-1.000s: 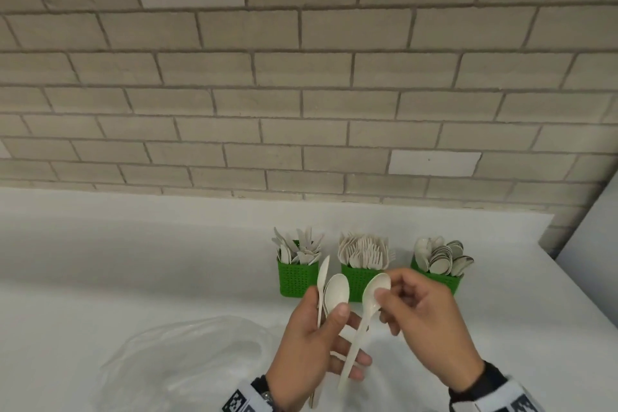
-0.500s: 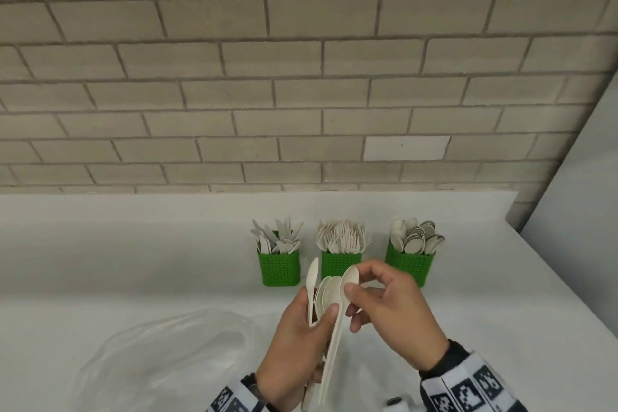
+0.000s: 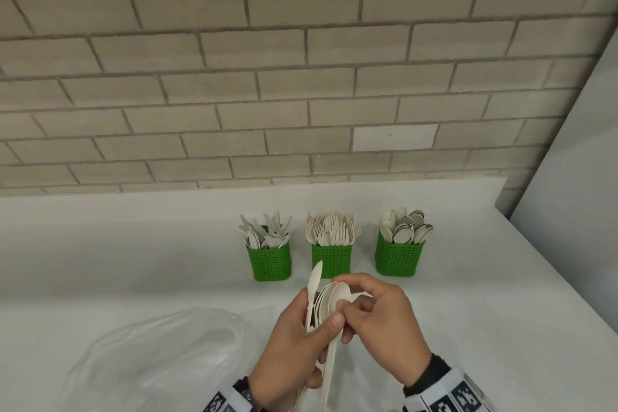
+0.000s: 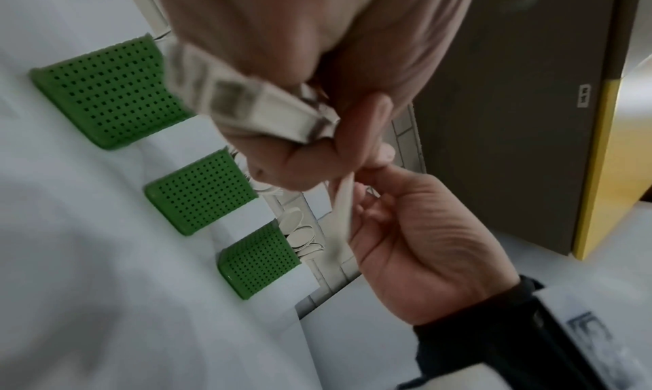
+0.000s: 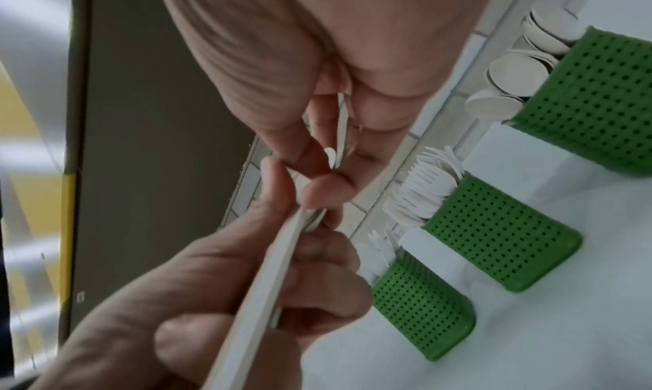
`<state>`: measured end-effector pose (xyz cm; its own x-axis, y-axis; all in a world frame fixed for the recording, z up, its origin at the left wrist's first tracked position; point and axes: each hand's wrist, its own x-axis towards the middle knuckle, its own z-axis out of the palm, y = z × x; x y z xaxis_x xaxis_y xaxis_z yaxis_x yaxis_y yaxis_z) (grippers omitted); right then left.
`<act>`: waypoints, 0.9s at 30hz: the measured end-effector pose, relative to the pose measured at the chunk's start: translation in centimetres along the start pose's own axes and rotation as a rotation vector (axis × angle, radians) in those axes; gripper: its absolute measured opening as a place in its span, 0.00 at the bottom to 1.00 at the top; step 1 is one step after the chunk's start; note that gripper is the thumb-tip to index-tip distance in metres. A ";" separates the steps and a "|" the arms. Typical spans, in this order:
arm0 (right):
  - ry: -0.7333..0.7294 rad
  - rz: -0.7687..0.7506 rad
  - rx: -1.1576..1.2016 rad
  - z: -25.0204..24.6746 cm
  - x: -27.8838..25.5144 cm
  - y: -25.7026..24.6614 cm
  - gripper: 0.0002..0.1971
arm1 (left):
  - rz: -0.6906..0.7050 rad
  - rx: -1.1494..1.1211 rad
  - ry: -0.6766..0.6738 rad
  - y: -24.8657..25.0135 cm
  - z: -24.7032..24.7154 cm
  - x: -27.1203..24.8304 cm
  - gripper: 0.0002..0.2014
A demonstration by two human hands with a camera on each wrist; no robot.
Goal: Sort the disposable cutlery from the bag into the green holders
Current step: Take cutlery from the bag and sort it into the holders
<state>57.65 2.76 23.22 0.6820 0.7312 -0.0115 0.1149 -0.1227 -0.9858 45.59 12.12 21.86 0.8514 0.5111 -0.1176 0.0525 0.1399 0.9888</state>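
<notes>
My left hand (image 3: 294, 341) grips a bundle of pale disposable cutlery: several stacked spoons (image 3: 334, 298) and one knife (image 3: 314, 281) poking up behind them. My right hand (image 3: 378, 324) pinches the bowl of the front spoon between thumb and fingers. Three green holders stand in a row near the wall: the left holder (image 3: 269, 261) has knives, the middle holder (image 3: 331, 259) forks, the right holder (image 3: 398, 257) spoons. In the left wrist view the handles (image 4: 247, 103) cross my palm. The right wrist view shows a spoon handle (image 5: 261, 281) running through my left fingers.
A crumpled clear plastic bag (image 3: 150, 358) lies on the white counter (image 3: 100, 261) to the left of my hands. A brick wall (image 3: 301, 77) backs the counter, and a grey panel (image 3: 575, 160) closes the right side.
My right hand has brought its spoon in against the stack held by my left hand, so the bowls now nest together. Both hands sit a little lower and closer.
</notes>
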 end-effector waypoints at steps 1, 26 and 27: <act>-0.008 -0.004 -0.016 -0.1 -0.1 0.0 0.15 | -0.023 -0.005 -0.003 0.0 0.1 0.0 0.17; 0.067 -0.038 0.080 -4.2 1.8 1.5 0.08 | -0.025 0.020 0.251 1.5 4.0 2.6 0.04; 0.051 -0.034 0.086 -4.4 1.9 1.6 0.08 | -0.044 -0.002 0.242 1.5 3.9 2.8 0.02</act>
<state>62.35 0.98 22.40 0.7148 0.6988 0.0285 0.0778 -0.0388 -0.9962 50.08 10.40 23.38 0.6985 0.6926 -0.1798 0.0856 0.1686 0.9820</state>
